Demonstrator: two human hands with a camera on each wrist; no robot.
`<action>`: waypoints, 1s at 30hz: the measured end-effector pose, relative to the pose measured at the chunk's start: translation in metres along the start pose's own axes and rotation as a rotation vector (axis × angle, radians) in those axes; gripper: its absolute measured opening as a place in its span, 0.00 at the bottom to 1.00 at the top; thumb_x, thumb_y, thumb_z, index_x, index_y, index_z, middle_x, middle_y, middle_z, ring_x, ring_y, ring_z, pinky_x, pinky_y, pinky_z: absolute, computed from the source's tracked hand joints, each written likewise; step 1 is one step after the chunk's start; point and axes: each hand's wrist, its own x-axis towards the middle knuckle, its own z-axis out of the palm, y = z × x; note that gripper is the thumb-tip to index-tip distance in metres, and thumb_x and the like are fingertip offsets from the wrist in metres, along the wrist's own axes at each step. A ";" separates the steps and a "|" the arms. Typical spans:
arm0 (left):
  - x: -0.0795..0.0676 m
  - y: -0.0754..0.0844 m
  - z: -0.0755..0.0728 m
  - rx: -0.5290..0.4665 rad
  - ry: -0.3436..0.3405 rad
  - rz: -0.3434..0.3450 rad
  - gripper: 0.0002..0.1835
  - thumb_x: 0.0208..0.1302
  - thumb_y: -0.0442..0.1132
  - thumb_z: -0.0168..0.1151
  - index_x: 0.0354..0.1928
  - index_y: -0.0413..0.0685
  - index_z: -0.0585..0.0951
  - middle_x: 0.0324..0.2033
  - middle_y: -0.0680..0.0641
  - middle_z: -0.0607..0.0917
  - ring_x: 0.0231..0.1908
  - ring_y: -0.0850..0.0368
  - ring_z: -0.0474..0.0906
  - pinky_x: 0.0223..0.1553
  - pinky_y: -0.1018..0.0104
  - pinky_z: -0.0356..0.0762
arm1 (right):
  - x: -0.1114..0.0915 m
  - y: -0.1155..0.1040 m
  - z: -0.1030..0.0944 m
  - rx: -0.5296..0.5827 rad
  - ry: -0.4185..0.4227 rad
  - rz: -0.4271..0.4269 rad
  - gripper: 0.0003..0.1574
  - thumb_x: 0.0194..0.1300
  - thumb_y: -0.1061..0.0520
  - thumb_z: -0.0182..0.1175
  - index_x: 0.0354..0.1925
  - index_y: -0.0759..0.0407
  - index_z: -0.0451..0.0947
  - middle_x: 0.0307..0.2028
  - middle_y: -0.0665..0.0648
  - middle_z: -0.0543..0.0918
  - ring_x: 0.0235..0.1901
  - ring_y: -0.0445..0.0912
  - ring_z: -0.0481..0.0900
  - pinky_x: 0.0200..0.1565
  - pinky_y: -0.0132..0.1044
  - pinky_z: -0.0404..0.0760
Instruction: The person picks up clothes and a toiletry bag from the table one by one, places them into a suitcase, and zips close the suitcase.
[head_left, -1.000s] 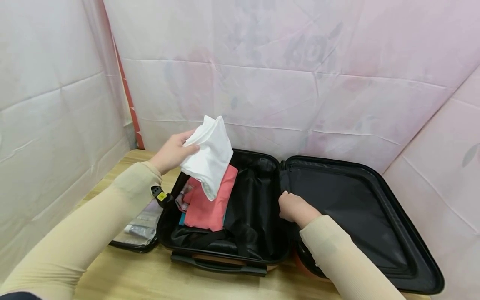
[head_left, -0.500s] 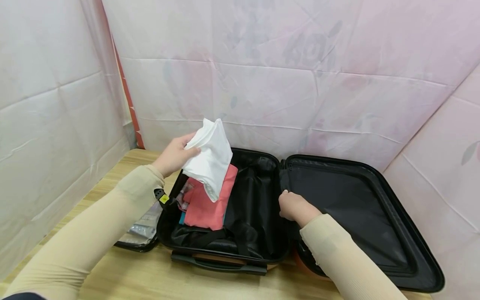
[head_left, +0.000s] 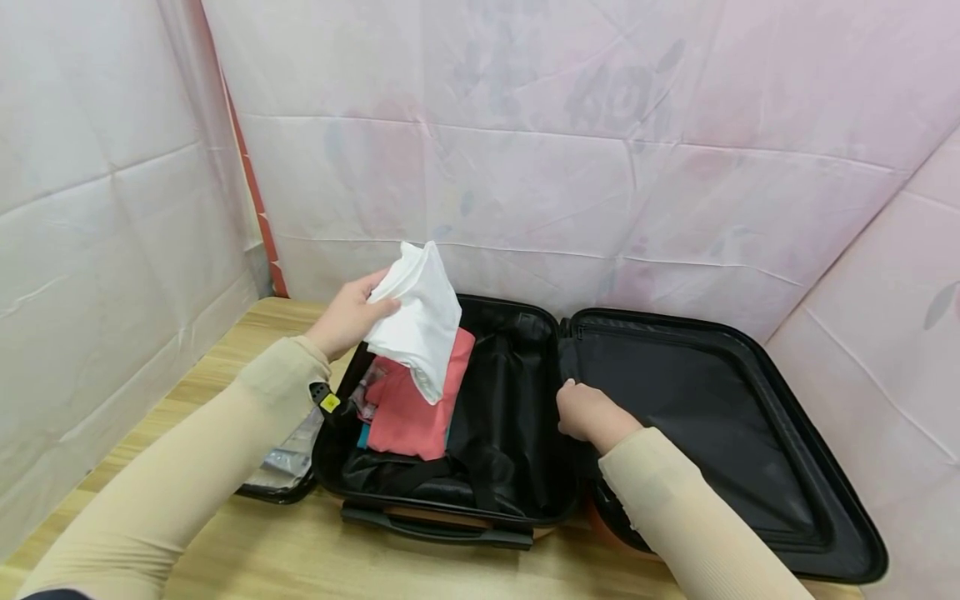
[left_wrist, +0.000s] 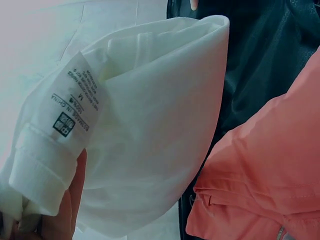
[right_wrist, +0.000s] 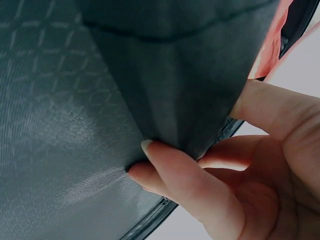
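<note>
Up goes the white cloth (head_left: pixel 420 321), a loosely folded piece, gripped at its left edge by the left hand (head_left: pixel 351 319), thumb in front; it hangs above the left part of the black suitcase (head_left: pixel 528 312), top corners clear of the far rim. Its lower corner drops over the coral garment (head_left: pixel 405 417), and whether the two touch, I can't tell. Close up, a printed label (left_wrist: pixel 72 100) sticks out beside the cloth's fold, an M on it. The coral garment keeps to the left inside the base, a blue edge (head_left: pixel 363 437) peeping out beneath and a patterned piece (head_left: pixel 366 396) beside it. To its right, black lining (head_left: pixel 502 417) runs across to the hinge side: that's the roomy stretch. And there's the right hand (head_left: pixel 592 417), at the seam between base and lid (head_left: pixel 690 408), pinching dark fabric (right_wrist: pixel 175 90) between thumb and fingers. The lid lies folded out to the right. Left of the base it's tighter, a dark-edged tray with clear wrapping (head_left: pixel 285 462) close alongside. In front, the handle (head_left: pixel 435 537) juts over the wooden tabletop (head_left: pixel 360 575); behind, the pale curtain (head_left: pixel 487 150) rises near the far rim.
</note>
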 end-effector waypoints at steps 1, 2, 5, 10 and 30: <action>-0.001 0.001 0.000 -0.011 0.000 -0.002 0.28 0.57 0.34 0.51 0.61 0.49 0.59 0.55 0.45 0.66 0.47 0.54 0.67 0.41 0.62 0.69 | 0.000 0.000 0.000 -0.001 0.001 0.000 0.37 0.55 0.61 0.54 0.54 0.82 0.52 0.43 0.74 0.70 0.31 0.53 0.73 0.30 0.39 0.69; -0.002 0.004 0.001 -0.021 0.000 -0.002 0.28 0.57 0.33 0.51 0.61 0.48 0.58 0.55 0.44 0.65 0.47 0.53 0.67 0.42 0.62 0.69 | 0.000 0.000 0.000 -0.003 0.002 -0.001 0.37 0.55 0.61 0.55 0.54 0.82 0.52 0.42 0.73 0.70 0.31 0.53 0.73 0.30 0.39 0.69; -0.007 0.012 0.003 -0.051 -0.004 -0.003 0.28 0.58 0.31 0.50 0.61 0.44 0.57 0.56 0.42 0.64 0.48 0.51 0.66 0.42 0.62 0.69 | 0.000 0.000 0.000 0.000 -0.001 0.005 0.37 0.55 0.61 0.54 0.54 0.82 0.51 0.40 0.73 0.71 0.29 0.52 0.73 0.29 0.39 0.69; -0.011 0.024 0.007 -0.064 -0.007 -0.006 0.28 0.58 0.30 0.48 0.61 0.41 0.56 0.56 0.41 0.64 0.48 0.51 0.66 0.42 0.62 0.69 | 0.000 0.000 -0.001 -0.001 0.002 0.007 0.36 0.55 0.61 0.54 0.54 0.82 0.51 0.37 0.72 0.72 0.26 0.50 0.72 0.28 0.39 0.69; -0.009 0.017 0.017 -0.127 -0.021 -0.017 0.28 0.58 0.31 0.48 0.62 0.44 0.56 0.53 0.39 0.67 0.33 0.53 0.74 0.30 0.68 0.73 | 0.001 0.000 -0.001 0.016 0.007 0.007 0.36 0.55 0.62 0.54 0.54 0.82 0.51 0.35 0.70 0.73 0.25 0.50 0.71 0.28 0.38 0.69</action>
